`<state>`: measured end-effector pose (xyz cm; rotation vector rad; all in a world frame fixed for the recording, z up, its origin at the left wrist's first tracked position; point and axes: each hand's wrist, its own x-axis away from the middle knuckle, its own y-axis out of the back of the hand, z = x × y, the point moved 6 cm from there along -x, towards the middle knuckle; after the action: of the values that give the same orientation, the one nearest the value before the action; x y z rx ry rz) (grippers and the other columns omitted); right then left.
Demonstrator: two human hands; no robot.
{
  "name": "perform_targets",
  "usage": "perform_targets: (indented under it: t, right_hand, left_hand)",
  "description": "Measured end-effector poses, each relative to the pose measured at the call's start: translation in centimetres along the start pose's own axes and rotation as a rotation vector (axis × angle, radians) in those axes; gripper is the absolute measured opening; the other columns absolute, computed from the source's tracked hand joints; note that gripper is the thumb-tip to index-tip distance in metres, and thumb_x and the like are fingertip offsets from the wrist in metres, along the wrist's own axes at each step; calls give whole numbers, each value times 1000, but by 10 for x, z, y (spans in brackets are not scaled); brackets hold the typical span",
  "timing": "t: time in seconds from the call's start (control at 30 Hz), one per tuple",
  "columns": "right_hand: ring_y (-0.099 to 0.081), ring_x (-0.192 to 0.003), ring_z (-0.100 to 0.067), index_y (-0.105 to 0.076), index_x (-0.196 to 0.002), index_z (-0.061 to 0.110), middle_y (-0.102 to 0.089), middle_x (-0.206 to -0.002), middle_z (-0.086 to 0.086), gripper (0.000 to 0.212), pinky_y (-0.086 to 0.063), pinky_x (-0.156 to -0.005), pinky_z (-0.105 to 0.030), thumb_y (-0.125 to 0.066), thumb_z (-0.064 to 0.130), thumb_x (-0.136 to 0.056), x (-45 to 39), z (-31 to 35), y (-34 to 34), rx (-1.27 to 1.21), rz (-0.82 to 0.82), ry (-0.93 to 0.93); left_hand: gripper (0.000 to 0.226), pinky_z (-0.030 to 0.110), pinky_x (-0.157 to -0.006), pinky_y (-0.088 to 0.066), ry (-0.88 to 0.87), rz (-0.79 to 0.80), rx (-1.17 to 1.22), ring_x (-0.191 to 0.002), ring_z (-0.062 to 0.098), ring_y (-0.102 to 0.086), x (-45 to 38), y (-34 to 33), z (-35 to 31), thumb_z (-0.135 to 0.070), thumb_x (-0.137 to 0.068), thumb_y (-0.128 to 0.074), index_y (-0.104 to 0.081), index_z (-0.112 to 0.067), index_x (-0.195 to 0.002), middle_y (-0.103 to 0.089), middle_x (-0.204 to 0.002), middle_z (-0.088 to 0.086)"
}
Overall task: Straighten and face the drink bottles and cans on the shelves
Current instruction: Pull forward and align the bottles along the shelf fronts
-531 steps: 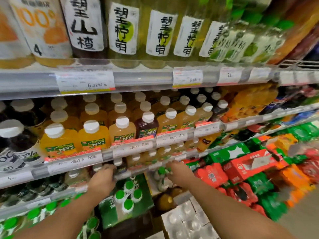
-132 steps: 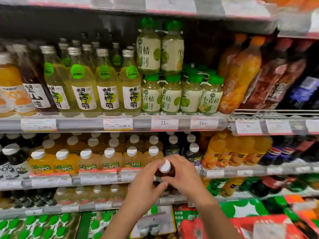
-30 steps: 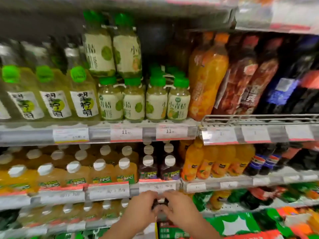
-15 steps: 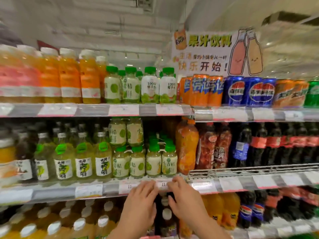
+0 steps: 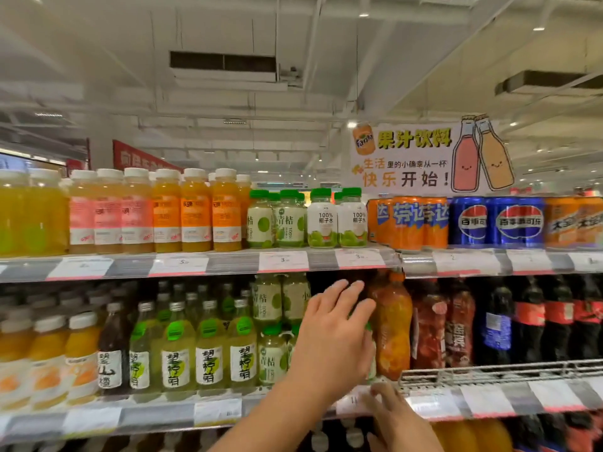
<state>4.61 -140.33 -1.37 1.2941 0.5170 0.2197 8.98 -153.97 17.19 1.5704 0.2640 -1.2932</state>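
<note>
Reaching into the second shelf from the top, the left hand (image 5: 332, 334) has its fingers spread and nearly straight, gripping nothing, in front of the small green-capped citrus bottles (image 5: 271, 355) that stand beside a tall orange juice bottle (image 5: 391, 324). Right hand (image 5: 396, 419) hovers low at the price rail (image 5: 434, 404), fingers loosely bent, blurred, holding nothing as far as visible. Whether the left fingertips touch a bottle: cannot tell, the hand hides them.

Judgement: the citrus bottles look like full, stiff plastic, moderately heavy, smooth labels possibly slick. Best taken round the body or under the cap and twisted until the label faces out. Two are stacked on the row behind, so a nudge could topple them.
</note>
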Motion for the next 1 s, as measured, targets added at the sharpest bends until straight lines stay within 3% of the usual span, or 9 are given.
perform_targets:
  t: [0.13, 0.2, 0.27, 0.33, 0.4, 0.47, 0.6, 0.77, 1.0]
  right_hand:
    - [-49, -129, -10, -35, -150, 37, -33, -155, 7, 65, -42, -103, -23, -37, 59, -89, -18, 6, 24, 70, -66, -109]
    - [-61, -102, 0, -56, -134, 39, -49, -136, 15, 53, -40, -65, -11, -43, 51, -84, -26, 16, 52, 179, -189, -98]
    - [-63, -77, 4, -66, -108, 40, -56, -114, 22, 31, -24, -47, -5, -53, 45, -80, -23, 30, 90, 161, -419, -72]
    - [-65, -87, 0, -68, -110, 33, -61, -113, 19, 27, -42, -53, -8, -63, 32, -83, -26, 43, 124, 174, -634, -39]
    - [-64, -106, -10, -70, -119, 21, -64, -121, 7, 38, -59, -72, -25, -73, 18, -80, -28, 55, 161, 215, -835, -19]
    - [-58, -118, -22, -64, -128, 12, -61, -131, -5, 53, -58, -90, -39, -76, 12, -77, -35, 67, 187, 265, -940, -38]
    - [-41, -141, -29, -43, -147, 14, -44, -152, -11, 71, -45, -110, -50, -70, 25, -82, -57, 57, 194, 367, -785, -190]
    - [-29, -149, -27, -33, -153, 18, -33, -159, -7, 74, -36, -118, -44, -61, 28, -86, -54, 53, 198, 379, -678, -131]
    - [-42, -138, -28, -45, -146, 13, -46, -151, -10, 62, -38, -114, -43, -61, 22, -86, -6, -2, 240, 346, -737, -71]
  left_hand:
    - [54, 50, -113, -33, 75, 57, -141, -140, 32, -38, -28, 9, 26, -37, -87, -55, -50, -21, -139, -47, -150, 5]
    - [58, 51, -113, -33, 86, 95, -174, -136, 32, -42, -31, 8, 40, -36, -87, -55, -47, -20, -142, -49, -147, 6]
    - [59, 51, -112, -34, 70, 103, -175, -133, 32, -45, -30, 5, 46, -34, -87, -55, -45, -19, -144, -51, -145, 5]
    - [61, 52, -113, -33, 67, 101, -169, -134, 31, -44, -28, 3, 47, -35, -88, -53, -45, -18, -145, -51, -145, 5]
    - [60, 52, -114, -33, 65, 70, -162, -134, 31, -44, -28, 4, 48, -37, -89, -51, -44, -18, -146, -51, -146, 6]
    - [59, 51, -114, -33, 63, 42, -137, -133, 30, -45, -27, 6, 49, -39, -89, -49, -45, -20, -145, -53, -145, 5]
    - [58, 50, -114, -35, 76, 34, -106, -132, 27, -49, -27, 7, 51, -39, -87, -53, -50, -22, -142, -57, -141, 2]
    - [60, 52, -108, -41, 87, 29, -127, -123, 29, -56, -27, 9, 48, -35, -79, -68, -60, -18, -136, -63, -132, 6]
    - [59, 55, -100, -38, 95, -3, -187, -117, 38, -56, -41, 9, 13, -42, -82, -43, -66, -11, -127, -64, -129, 13]
